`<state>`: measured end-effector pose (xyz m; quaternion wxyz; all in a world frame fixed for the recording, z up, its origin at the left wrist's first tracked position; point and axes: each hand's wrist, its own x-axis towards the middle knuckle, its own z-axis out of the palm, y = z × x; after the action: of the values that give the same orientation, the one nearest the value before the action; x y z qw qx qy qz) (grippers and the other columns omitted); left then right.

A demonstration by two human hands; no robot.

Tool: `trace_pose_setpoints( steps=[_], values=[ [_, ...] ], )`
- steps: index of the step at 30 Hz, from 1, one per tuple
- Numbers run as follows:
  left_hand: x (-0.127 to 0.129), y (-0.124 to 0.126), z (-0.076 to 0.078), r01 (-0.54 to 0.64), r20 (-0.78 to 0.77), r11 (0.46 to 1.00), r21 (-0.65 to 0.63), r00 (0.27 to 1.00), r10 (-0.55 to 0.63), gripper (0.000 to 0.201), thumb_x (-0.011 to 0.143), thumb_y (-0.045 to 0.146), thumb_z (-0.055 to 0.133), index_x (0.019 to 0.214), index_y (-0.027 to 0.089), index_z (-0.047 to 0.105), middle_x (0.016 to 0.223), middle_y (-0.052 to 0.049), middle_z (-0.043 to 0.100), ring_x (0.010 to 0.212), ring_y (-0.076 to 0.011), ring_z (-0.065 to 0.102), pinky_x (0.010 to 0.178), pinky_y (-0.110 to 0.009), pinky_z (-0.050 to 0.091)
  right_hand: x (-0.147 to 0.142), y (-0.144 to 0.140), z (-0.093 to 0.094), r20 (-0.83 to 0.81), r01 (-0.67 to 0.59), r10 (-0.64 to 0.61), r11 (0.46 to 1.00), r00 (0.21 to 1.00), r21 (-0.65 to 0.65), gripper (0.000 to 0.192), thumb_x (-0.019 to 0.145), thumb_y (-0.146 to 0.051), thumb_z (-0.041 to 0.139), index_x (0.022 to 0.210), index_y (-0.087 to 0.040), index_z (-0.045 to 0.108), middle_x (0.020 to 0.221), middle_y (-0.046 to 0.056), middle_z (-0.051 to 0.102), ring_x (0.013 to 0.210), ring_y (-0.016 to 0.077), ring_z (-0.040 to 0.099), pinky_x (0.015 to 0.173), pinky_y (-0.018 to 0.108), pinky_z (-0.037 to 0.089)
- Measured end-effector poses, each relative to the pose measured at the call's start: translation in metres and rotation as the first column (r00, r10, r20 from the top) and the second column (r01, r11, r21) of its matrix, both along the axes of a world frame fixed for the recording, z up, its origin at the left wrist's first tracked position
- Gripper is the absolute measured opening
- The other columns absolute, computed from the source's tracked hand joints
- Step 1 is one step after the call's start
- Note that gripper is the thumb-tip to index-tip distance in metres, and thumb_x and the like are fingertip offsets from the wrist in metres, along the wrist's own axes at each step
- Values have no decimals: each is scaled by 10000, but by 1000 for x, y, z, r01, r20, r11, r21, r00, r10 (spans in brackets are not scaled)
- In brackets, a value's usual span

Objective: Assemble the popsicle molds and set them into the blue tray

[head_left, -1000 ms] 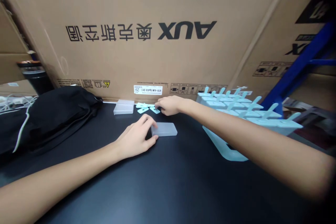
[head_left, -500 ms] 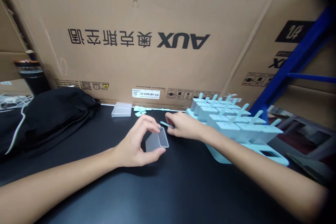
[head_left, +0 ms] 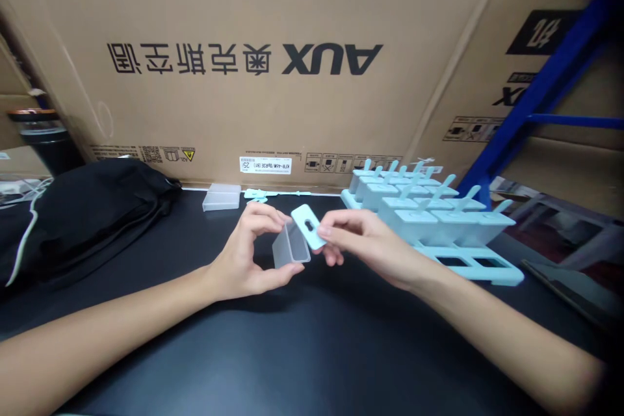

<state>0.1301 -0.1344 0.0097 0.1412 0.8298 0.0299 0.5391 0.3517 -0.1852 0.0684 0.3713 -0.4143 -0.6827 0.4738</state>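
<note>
Behind our black tabletop [head_left: 312, 351] we see a huge brown cardboard carton [head_left: 253, 58] printed with "AUX" upside down, and a blue steel rack post [head_left: 531, 104] rising at the right. On the table's left lies a black bag [head_left: 82, 214]. To the right stands a pale blue ice-pop mould rack [head_left: 429, 221], its cups capped and their stick handles poking upward, with open slots at its near end. At the far edge, just before the carton, we note a second clear mould cup [head_left: 222, 197] lying flat and a few loose blue lids [head_left: 260, 194] beside it. Our left hand [head_left: 244, 260] grips a clear plastic mould cup [head_left: 290, 247] above the table, its open mouth turned to the right. Our right hand [head_left: 361, 244] pinches a slotted pale blue lid [head_left: 308, 225], which touches the cup's rim.
</note>
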Motion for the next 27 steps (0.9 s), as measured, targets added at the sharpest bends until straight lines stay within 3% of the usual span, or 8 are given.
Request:
trace_pose_setpoints(
  steps=[4, 11, 14, 16, 18, 22, 25, 27],
  values=[
    [-2, 1, 1, -75, -19, 992, 102, 997, 78, 643, 660, 129, 824, 1165, 198, 432, 1056, -69, 497, 1009, -218, 544, 875, -431, 525, -15, -1, -15, -64, -85, 78, 991, 995, -103, 374, 840, -479, 646, 707, -129, 641, 634, 15, 622, 561, 83, 561, 547, 212, 401],
    [-2, -2, 6, -69, -127, 996, 57, 989, 75, 516, 766, 181, 765, 1179, 233, 460, 1103, -74, 461, 1057, -222, 524, 900, -431, 511, -17, -3, -21, -116, -125, 103, 972, 988, -199, 389, 841, -480, 638, 691, -121, 628, 679, 42, 655, 544, 92, 573, 552, 227, 411],
    [-2, -4, 7, -109, -258, 994, -10, 961, 103, 368, 878, 221, 650, 1207, 238, 487, 1185, -100, 469, 1182, -247, 471, 967, -442, 473, -19, -2, -25, -134, -138, 112, 968, 985, -209, 414, 872, -480, 584, 653, -129, 602, 655, 34, 623, 559, 103, 566, 577, 246, 437],
    [-2, -4, 8, -93, -376, 992, -87, 925, 53, 317, 952, 232, 535, 1262, 241, 473, 1210, -106, 519, 1205, -241, 483, 992, -434, 453, -20, -1, -29, -126, -129, 105, 971, 986, -203, 420, 883, -463, 556, 623, -134, 580, 650, 31, 606, 574, 106, 564, 587, 249, 445],
    [-2, -5, 9, -75, -466, 978, -197, 884, -26, 305, 999, 253, 438, 1304, 237, 453, 1186, -96, 584, 1138, -220, 551, 980, -411, 455, -21, 1, -33, -116, -113, 89, 971, 989, -212, 415, 891, -434, 528, 602, -138, 560, 649, 31, 597, 572, 102, 556, 584, 244, 442],
    [-1, -8, 16, -87, -505, 918, -386, 853, -131, 241, 1029, 306, 366, 1230, 216, 464, 1056, -58, 674, 1009, -192, 624, 922, -366, 462, -21, 2, -33, -64, -92, 81, 973, 995, -213, 402, 906, -405, 485, 606, -144, 544, 655, 23, 598, 545, 88, 543, 584, 236, 436],
    [0, -12, 24, -65, -517, 896, -440, 833, -194, 170, 1021, 330, 393, 1118, 207, 461, 935, -20, 694, 907, -173, 634, 851, -326, 459, -21, 2, -32, 22, -95, 101, 977, 995, -189, 376, 910, -379, 459, 621, -151, 537, 676, 24, 610, 559, 89, 553, 591, 237, 450],
    [0, -15, 28, -97, -539, 898, -428, 825, -167, 155, 1005, 349, 429, 1053, 206, 469, 926, -13, 682, 863, -166, 620, 793, -297, 449, -19, 4, -35, 84, -95, 110, 982, 990, -162, 287, 895, -341, 459, 686, -161, 540, 708, 17, 617, 572, 97, 559, 562, 237, 447]
  ],
)
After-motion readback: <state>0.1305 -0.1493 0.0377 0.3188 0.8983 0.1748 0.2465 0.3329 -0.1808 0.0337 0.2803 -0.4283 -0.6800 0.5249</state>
